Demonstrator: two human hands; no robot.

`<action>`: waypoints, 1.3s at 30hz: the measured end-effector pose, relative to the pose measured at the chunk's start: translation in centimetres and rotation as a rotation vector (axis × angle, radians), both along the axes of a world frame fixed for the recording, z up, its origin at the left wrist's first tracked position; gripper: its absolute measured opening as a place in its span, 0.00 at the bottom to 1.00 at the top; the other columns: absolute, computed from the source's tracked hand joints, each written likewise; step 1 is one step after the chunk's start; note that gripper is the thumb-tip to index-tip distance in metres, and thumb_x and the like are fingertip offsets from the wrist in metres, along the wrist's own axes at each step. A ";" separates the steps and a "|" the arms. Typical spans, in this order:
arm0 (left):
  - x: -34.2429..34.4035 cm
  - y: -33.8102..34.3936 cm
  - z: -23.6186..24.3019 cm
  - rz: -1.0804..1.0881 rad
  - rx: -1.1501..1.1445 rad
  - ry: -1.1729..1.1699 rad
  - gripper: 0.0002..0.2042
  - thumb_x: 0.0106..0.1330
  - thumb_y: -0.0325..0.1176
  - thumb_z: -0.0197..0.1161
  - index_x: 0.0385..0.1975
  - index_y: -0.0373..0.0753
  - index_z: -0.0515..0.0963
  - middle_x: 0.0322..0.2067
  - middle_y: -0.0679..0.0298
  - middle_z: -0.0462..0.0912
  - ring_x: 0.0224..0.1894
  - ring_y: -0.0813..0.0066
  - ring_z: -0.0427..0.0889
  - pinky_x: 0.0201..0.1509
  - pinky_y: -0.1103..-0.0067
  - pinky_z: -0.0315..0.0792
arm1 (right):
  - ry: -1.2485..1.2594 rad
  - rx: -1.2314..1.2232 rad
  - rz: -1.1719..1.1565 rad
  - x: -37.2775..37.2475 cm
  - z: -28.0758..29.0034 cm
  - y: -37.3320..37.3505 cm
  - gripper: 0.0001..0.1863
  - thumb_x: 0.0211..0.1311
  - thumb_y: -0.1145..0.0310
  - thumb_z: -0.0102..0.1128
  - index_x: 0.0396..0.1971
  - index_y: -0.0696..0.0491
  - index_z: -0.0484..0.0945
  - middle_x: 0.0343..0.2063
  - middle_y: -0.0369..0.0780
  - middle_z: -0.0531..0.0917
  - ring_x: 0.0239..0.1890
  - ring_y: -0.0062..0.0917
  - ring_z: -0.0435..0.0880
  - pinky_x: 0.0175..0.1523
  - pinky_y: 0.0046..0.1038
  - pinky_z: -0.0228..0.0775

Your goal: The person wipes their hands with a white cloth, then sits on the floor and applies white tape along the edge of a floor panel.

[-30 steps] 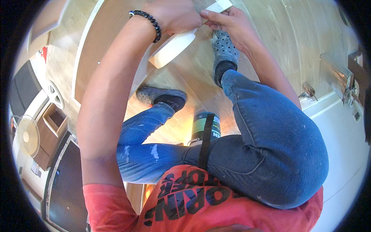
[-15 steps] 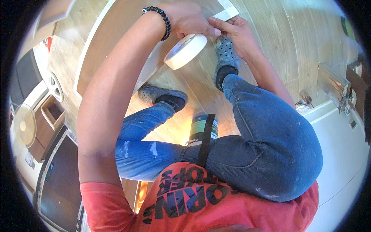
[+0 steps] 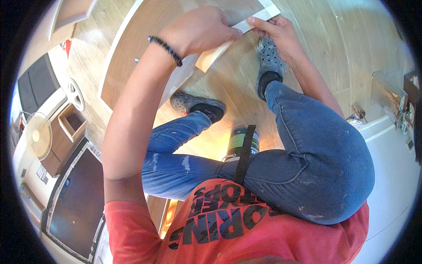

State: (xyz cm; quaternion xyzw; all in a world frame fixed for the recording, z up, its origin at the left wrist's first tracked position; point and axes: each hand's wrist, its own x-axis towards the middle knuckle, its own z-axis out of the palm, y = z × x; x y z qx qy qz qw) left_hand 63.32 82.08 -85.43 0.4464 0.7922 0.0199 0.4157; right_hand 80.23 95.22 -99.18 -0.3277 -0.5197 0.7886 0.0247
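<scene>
A wood-coloured board (image 3: pixel 136 42) with white edges stands over the floor in front of me. My left hand (image 3: pixel 198 31) is closed round a roll of masking tape (image 3: pixel 211 58), most of it hidden under the palm. Its fingertips are at the white strip (image 3: pixel 259 16) along the board's near right edge. At that edge's corner, my right hand (image 3: pixel 279 35) grips with the thumb on top and the fingers curled beneath. Whether the strip there is all tape, I cannot tell.
Between my legs stands a dark can (image 3: pixel 237 141) with a green band. A fan (image 3: pixel 38 137), a small open box (image 3: pixel 72 121) and a dark screen-like panel (image 3: pixel 74 207) are at left. A metal piece (image 3: pixel 389 94) stands by a white surface at right.
My left hand has turned and slid along the edge, so the tape roll now shows edge-on. The right thumb now lies flatter on the strip. The whole view has shifted slightly.
</scene>
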 end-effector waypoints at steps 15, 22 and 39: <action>4.4 -7.7 2.6 0.552 0.336 -0.098 0.20 0.71 0.47 0.66 0.49 0.35 0.81 0.16 0.64 0.74 0.19 0.79 0.70 0.25 0.77 0.63 | 0.052 -0.073 -0.119 -0.2 -0.2 -0.6 0.10 0.61 0.70 0.74 0.41 0.55 0.86 0.35 0.36 0.89 0.33 0.19 0.85 0.40 0.25 0.77; 3.1 -14.1 4.4 0.400 -0.038 0.179 0.20 0.72 0.51 0.65 0.54 0.43 0.81 0.13 0.66 0.74 0.16 0.81 0.74 0.23 0.77 0.64 | 0.075 -0.154 -0.130 -0.3 -0.1 -0.3 0.12 0.61 0.71 0.73 0.45 0.54 0.84 0.38 0.35 0.88 0.39 0.22 0.88 0.46 0.27 0.81; 0.4 -16.5 -1.1 0.348 -0.096 -0.066 0.21 0.72 0.48 0.65 0.27 0.34 0.82 0.18 0.64 0.76 0.24 0.76 0.73 0.31 0.73 0.68 | -0.053 -0.060 -0.085 0.1 -0.1 0.2 0.09 0.62 0.65 0.74 0.40 0.46 0.83 0.33 0.29 0.86 0.33 0.15 0.82 0.40 0.21 0.73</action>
